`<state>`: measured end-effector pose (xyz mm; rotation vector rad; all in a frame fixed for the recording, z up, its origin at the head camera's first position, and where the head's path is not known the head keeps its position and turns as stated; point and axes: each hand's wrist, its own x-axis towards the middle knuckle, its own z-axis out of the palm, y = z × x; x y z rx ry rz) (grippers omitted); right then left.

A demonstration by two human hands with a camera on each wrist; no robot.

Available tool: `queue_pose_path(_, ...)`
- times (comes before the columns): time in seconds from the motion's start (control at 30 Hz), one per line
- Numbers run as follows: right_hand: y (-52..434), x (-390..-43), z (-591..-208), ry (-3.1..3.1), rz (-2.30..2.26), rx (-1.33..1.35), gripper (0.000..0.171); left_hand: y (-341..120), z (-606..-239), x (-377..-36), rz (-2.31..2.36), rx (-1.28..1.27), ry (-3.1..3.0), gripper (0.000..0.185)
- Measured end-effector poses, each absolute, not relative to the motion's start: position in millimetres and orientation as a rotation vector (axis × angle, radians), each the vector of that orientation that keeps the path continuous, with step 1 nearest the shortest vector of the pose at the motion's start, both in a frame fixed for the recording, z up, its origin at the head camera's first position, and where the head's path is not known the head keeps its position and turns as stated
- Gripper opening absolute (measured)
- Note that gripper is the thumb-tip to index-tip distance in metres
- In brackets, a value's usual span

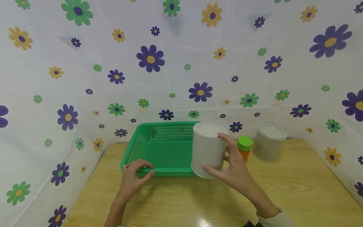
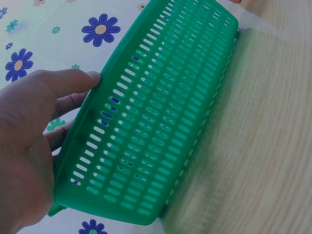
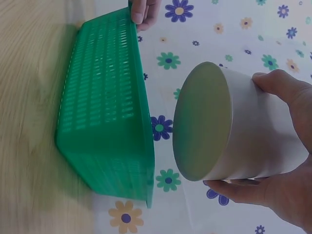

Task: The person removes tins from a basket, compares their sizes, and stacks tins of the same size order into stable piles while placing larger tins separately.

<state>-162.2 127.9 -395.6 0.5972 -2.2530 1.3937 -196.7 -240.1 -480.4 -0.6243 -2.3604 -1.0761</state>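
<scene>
The right hand (image 1: 236, 170) grips a white can (image 1: 208, 148) with fingers and thumb wrapped round its side, held clear of the table at the right end of the green basket (image 1: 158, 151). The left hand (image 1: 136, 173) pinches the basket's near rim. Behind stand a green-capped orange bottle (image 1: 244, 147) and a second white can (image 1: 268, 141) on the wooden table (image 1: 297, 189).

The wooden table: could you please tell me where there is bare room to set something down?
The table lies bare in front of the green basket and right of the right hand. The back right is crowded: a green-capped bottle beside a second white can.
</scene>
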Motion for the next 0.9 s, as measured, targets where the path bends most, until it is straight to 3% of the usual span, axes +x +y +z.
queue_pose_path(0.9,202,-132,-397,-2.224,1.162,0.578,0.119,-240,-481,-197,-1.069,-0.621,-2.361,0.019)
